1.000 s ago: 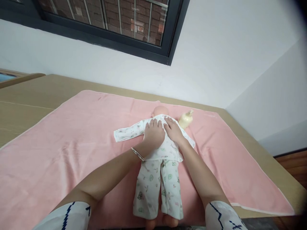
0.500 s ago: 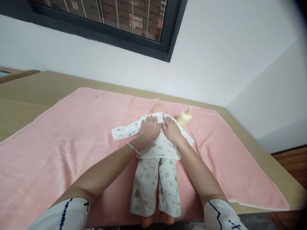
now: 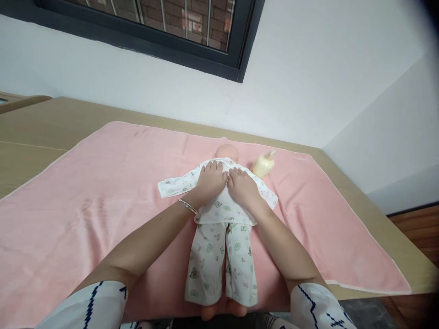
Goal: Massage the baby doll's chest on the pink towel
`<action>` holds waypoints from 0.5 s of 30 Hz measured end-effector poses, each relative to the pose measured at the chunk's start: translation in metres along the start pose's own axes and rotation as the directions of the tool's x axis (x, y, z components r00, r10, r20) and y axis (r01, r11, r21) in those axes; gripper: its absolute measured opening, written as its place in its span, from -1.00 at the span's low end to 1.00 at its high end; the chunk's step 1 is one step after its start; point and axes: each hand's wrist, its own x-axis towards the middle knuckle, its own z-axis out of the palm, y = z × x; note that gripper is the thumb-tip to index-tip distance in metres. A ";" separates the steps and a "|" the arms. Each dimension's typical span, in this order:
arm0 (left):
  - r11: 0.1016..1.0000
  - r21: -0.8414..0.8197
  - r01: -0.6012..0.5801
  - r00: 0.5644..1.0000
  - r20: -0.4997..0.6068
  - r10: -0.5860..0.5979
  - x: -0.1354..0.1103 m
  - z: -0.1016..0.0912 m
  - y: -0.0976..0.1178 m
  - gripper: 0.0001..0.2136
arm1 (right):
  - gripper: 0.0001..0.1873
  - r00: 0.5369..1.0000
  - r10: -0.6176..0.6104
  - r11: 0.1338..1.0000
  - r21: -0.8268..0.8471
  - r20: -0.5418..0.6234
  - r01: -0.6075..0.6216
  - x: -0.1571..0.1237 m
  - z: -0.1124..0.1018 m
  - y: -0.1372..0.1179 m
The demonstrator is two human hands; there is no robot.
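A baby doll [image 3: 224, 153] in white printed pyjamas [image 3: 221, 246] lies face down on a pink towel [image 3: 103, 192], head toward the wall. My left hand [image 3: 211, 180] lies flat on the doll's upper back, fingers stretched toward the neck. My right hand [image 3: 242, 185] lies flat beside it, also on the upper back, fingers extended. Both hands touch the pyjama top and hold nothing. A metal bracelet [image 3: 188, 206] circles my left wrist.
A pale yellow pump bottle [image 3: 263, 164] lies on the towel just right of the doll's head. The towel covers a light wooden table [image 3: 41, 132] against a white wall. A dark-framed window [image 3: 154, 27] is above. The table's right edge drops to a wooden floor [image 3: 418, 228].
Both hands have slid a little up the doll's back toward the neck. The view has shifted slightly, so everything sits a bit higher in the picture.
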 end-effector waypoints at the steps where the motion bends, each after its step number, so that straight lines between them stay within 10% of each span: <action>1: 1.000 0.030 0.005 1.000 -0.003 -0.005 -0.005 -0.001 0.005 -0.53 | -0.44 1.000 0.016 0.999 0.045 0.010 -0.016 0.006 0.001 0.008; 7: 0.998 0.056 0.012 1.000 -0.016 -0.011 -0.018 0.000 0.019 -0.51 | -0.36 0.998 0.068 0.989 0.134 -0.018 -0.065 0.025 0.011 0.032; 15: 0.997 -0.080 -0.003 0.999 -0.043 0.000 0.008 0.012 -0.012 -0.59 | -0.41 0.990 0.051 0.995 -0.082 -0.131 -0.062 -0.004 0.016 -0.010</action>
